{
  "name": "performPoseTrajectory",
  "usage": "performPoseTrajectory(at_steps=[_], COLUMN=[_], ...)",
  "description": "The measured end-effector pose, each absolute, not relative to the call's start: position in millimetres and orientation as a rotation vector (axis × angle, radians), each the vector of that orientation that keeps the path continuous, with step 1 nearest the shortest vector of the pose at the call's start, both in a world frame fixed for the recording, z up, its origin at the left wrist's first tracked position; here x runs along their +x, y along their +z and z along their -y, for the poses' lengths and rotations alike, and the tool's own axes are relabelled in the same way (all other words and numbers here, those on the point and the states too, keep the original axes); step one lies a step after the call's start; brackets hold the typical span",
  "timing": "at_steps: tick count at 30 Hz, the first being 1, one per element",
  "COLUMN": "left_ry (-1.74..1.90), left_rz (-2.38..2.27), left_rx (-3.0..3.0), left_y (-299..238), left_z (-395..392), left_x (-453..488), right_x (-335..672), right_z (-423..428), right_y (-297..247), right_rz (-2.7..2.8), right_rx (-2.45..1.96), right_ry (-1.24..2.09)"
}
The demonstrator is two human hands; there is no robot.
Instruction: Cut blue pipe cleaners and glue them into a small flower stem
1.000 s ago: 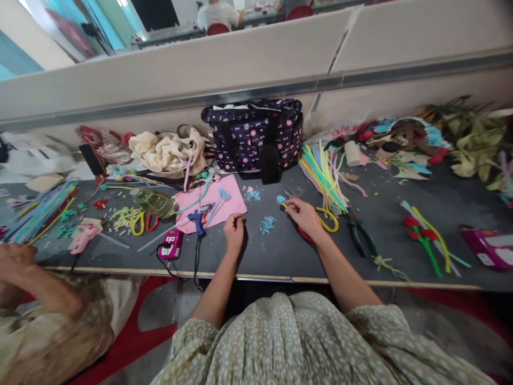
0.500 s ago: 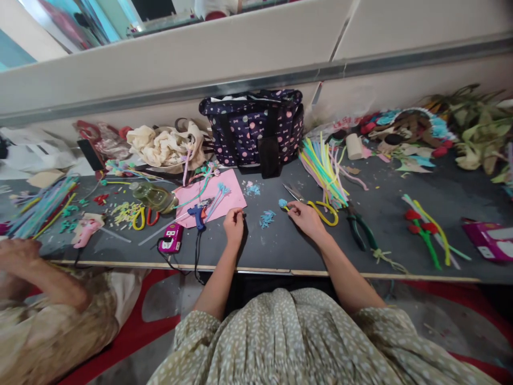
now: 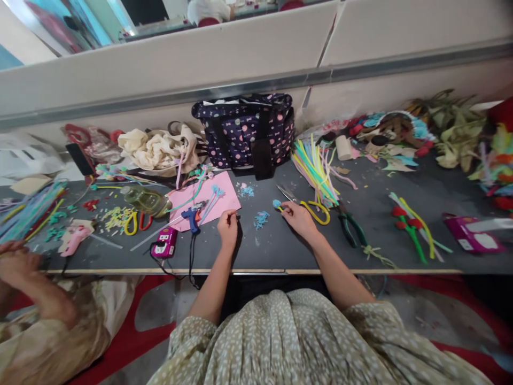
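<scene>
I'm remotely watching my right hand (image 3: 297,218) pinching a blue-topped stem (image 3: 277,204), blue clippings (image 3: 261,219) lying at its nine o'clock; left hand (image 3: 228,229) resting curled, grasp I cannot tell.

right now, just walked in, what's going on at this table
A person seated at the dark table pinches a small blue tuft with a yellow stem in the right hand. The left hand is beside the pink sheet, its fingers closed; whether it holds anything is unclear. Blue snippets lie between the hands, and scissors lie just beyond the right one. A co-worker's hands are at the far left.
</scene>
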State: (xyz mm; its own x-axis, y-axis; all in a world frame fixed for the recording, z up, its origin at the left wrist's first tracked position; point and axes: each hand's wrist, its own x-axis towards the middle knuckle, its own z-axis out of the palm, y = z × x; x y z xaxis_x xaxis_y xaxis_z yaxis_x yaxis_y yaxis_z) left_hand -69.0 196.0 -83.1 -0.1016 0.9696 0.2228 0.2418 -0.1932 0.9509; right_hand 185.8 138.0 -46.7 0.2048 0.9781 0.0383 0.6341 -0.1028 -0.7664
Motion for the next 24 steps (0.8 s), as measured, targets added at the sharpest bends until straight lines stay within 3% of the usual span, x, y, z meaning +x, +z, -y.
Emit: performPoseTrajectory(at_steps=[15,24], left_ry=[1.328,1.337], left_rz=[-1.383,-1.385], left_rx=[1.450,1.485], left_y=[-88,-84], left_z=[-201,-202], left_x=[-71,-71], right_x=[203,255], right_z=[-145,-194], right_y=[-38,-42], right_rz=[1.404,1.372], right_rx=[-1.851,-2.059], right_ry=[0.580,0.306])
